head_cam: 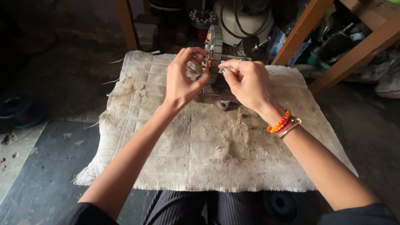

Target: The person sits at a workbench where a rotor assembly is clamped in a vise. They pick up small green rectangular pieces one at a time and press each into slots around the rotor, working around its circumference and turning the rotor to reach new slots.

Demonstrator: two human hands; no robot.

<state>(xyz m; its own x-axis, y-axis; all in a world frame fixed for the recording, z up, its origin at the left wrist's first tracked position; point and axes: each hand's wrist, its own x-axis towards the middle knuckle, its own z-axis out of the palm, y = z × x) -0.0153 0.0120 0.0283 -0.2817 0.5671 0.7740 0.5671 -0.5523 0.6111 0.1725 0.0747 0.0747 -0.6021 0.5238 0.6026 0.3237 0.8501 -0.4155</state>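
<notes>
Working two hands at one upright motor stator on a worn woven mat.
Left hand pinches at its windings; right hand — one ring, several bead bracelets — grips a small object I cannot identify.

Lower half of the ringed metal part hidden behind the left hand and right hand. Whatever sits pinched in the right-hand fingers: too small to tell. Small dark piece on the woven sack partly covered, shape unclear. Top of the pale machine housing cut off by the upper edge. Left background lost in darkness. Both upper arms cut off at the bottom edge. Dark round disc near the lap half in shadow.
</notes>
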